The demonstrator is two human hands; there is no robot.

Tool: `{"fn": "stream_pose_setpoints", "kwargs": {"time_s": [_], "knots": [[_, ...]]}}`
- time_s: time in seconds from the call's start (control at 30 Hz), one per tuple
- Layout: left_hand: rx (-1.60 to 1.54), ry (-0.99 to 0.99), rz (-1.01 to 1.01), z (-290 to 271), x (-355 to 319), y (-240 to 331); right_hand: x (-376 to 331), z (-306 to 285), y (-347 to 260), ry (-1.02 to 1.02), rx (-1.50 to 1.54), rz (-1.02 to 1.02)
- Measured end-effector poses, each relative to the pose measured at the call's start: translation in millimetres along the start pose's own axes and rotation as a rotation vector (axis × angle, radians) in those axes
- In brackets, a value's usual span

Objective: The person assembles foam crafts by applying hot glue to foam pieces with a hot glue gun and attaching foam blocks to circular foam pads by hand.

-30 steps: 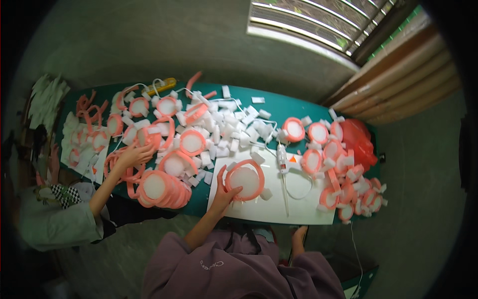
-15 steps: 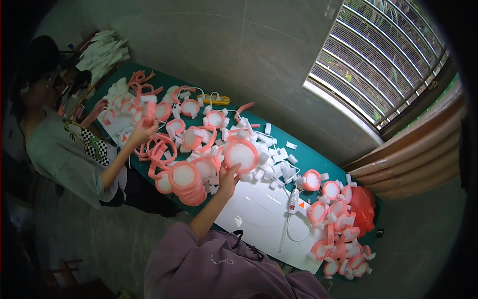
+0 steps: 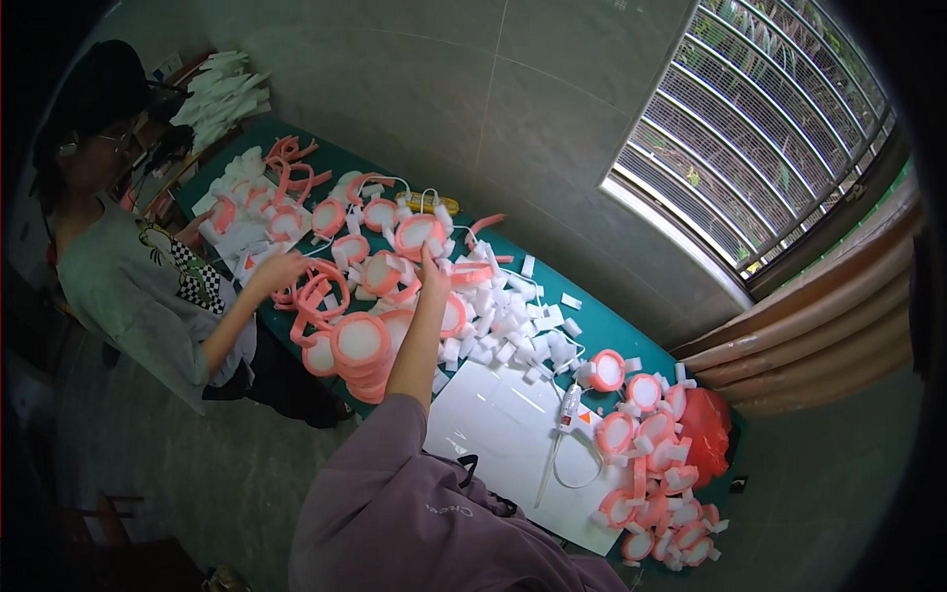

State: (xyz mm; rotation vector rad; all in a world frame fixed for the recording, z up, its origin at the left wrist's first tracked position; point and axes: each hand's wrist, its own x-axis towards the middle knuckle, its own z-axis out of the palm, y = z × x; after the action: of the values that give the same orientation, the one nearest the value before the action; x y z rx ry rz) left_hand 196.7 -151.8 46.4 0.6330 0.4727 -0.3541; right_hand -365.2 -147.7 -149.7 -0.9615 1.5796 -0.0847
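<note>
My left hand (image 3: pixel 431 264) reaches across the table, its fingers closed at the near edge of a round white foam disc with a pink foam rim (image 3: pixel 418 235). The disc is over the far part of the pile, among similar pink-rimmed discs. Below my forearm stands a stack of pink-rimmed discs (image 3: pixel 358 340), with loose pink foam rings (image 3: pixel 321 291) behind it. Many small white foam blocks (image 3: pixel 503 321) lie heaped to the right of my hand. My right hand is out of view.
A white board (image 3: pixel 493 424) on the green table (image 3: pixel 631 350) carries a white corded tool (image 3: pixel 569 407). More pink-rimmed pieces (image 3: pixel 656 429) and a red plastic bag (image 3: pixel 706 434) occupy the right end. At left, a co-worker's hand (image 3: pixel 279 273) is over the pink rings. A yellow power strip (image 3: pixel 434 203) lies along the wall.
My left hand has moved away from me and slightly left with the disc, over the far pieces. The co-worker's raised hand has come down toward the rings. The view has shifted slightly.
</note>
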Motion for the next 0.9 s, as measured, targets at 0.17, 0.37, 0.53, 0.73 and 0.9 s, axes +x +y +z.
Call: {"fn": "stream_pose_setpoints", "kwargs": {"time_s": [0.17, 0.37, 0.53, 0.73, 0.9], "knots": [[0.007, 0.075, -0.186, -41, -11, -15, -9, 10, 1, -0.053, -0.076, -0.003], [0.178, -0.29, -0.301, -70, -75, -22, -42, 24, 39, -0.08, -0.103, 0.06], [0.491, -0.517, -0.179, -66, -117, -5, -86, 43, 94, -0.057, -0.035, 0.148], [0.984, -0.779, -0.293, -125, -136, -24, -109, 48, 135, 0.024, 0.113, 0.208], [1.313, -1.035, -0.597, -187, -169, -31, -123, 10, 156, 0.194, 0.237, 0.259]]}}
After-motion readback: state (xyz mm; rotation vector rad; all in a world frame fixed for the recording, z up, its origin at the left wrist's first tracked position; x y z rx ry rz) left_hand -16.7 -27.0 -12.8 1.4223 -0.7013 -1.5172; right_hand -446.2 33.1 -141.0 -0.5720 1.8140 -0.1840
